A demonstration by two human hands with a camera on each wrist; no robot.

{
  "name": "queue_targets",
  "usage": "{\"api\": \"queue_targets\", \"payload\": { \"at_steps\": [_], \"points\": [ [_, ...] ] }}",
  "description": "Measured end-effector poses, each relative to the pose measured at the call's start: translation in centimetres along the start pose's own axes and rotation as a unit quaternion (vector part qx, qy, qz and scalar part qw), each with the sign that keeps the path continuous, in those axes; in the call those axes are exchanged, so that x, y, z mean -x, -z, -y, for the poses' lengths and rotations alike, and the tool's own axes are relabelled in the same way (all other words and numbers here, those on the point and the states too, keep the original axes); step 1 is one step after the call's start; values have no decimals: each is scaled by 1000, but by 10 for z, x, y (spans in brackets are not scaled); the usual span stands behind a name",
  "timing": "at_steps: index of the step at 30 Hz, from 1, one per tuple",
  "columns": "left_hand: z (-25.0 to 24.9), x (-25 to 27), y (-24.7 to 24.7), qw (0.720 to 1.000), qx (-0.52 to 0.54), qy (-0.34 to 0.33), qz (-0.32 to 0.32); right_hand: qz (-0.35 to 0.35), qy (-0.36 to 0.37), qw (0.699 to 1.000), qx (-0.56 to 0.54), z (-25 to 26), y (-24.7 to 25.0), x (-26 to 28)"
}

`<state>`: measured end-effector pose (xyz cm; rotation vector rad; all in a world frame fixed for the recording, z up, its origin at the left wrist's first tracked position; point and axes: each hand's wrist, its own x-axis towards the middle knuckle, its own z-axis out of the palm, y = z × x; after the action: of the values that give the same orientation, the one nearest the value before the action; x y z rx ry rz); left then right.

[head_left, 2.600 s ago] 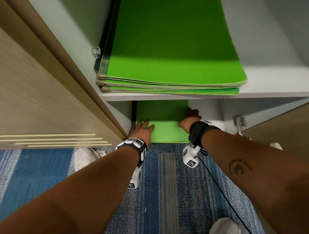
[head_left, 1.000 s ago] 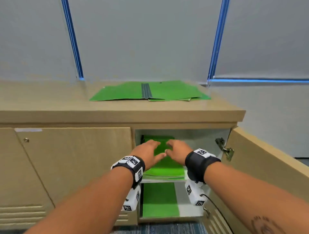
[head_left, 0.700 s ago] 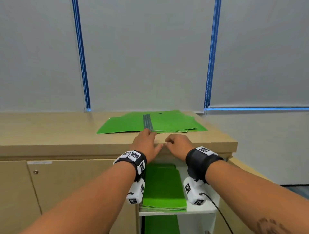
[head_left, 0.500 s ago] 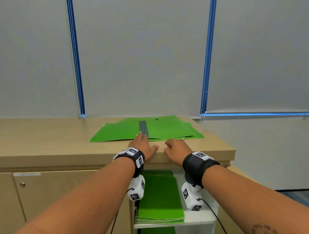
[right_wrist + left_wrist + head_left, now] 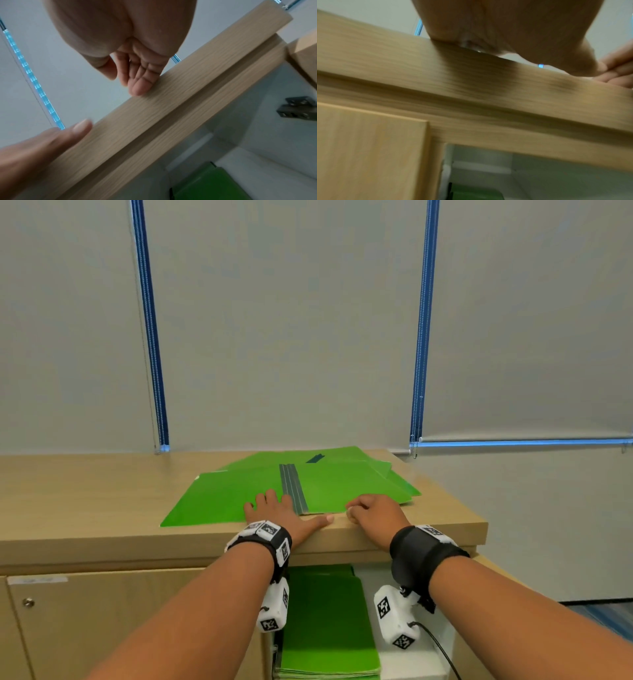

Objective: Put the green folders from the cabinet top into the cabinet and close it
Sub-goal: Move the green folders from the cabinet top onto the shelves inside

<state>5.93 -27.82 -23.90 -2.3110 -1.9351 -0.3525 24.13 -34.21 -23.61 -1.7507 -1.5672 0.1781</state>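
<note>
Several green folders [image 5: 342,477] lie overlapped on the wooden cabinet top [image 5: 85,491]; the top one is spread open, with a grey spine [image 5: 293,487]. My left hand [image 5: 284,508] lies flat on the folder's near edge beside the spine, thumb stretched along the cabinet's front edge. My right hand [image 5: 373,511] sits at the near edge of the folder's right half, fingers loosely bent. In the right wrist view one of its fingertips [image 5: 139,88] touches the wooden front edge [image 5: 154,108] and nothing lies between fingers and thumb. Below, the open cabinet holds a stack of green folders [image 5: 329,628].
The left cabinet door [image 5: 137,628] is closed. The right door [image 5: 305,51] stands open, its metal hinge [image 5: 295,111] showing on the inner wall. Grey blinds with blue cords [image 5: 419,337] hang behind the cabinet. Bare wood spans the top's left side.
Both hands left the low shelf, rose past the shelf with the folder stack and came down on the cabinet top at the open folder's near edge. The view rose with them.
</note>
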Motion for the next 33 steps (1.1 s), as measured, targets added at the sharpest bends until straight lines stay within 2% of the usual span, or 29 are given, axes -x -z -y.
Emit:
{"api": "queue_targets", "payload": {
  "at_steps": [2,4,6,8,11,14,17,19,21,24,27,29,31,33],
  "points": [
    [9,12,-5,1000,12,-25,-3,-50,-34,998,-18,-9,5,2],
    [23,22,-9,998,34,-52,11,-115,-63,991,8,-19,12,5],
    [38,33,-8,997,52,-60,-10,-160,-97,981,55,-26,23,13],
    [48,44,-5,994,84,-55,-41,-150,-163,968,122,-33,33,21],
    [53,57,3,980,181,-50,-61,-74,-216,959,166,-36,37,25],
    [46,69,20,927,357,-67,-88,-43,-216,972,84,-24,39,25],
    [33,78,47,879,461,-59,-105,17,-218,975,-24,-5,41,27],
    [26,82,69,835,534,-46,-128,34,-226,965,-125,6,39,30],
    [19,86,93,774,611,-63,-156,35,-236,943,-231,18,37,34],
    [6,95,127,697,690,-91,-170,32,-228,932,-282,35,37,38],
    [-2,105,148,639,752,-67,-150,40,-212,912,-350,34,34,27],
    [3,108,152,606,784,-48,-126,33,-207,902,-376,-5,17,-8],
    [10,109,151,596,794,-51,-110,17,-208,903,-376,-43,6,-41],
    [14,114,149,576,811,-51,-88,6,-218,907,-359,-42,12,-34]
  ]
}}
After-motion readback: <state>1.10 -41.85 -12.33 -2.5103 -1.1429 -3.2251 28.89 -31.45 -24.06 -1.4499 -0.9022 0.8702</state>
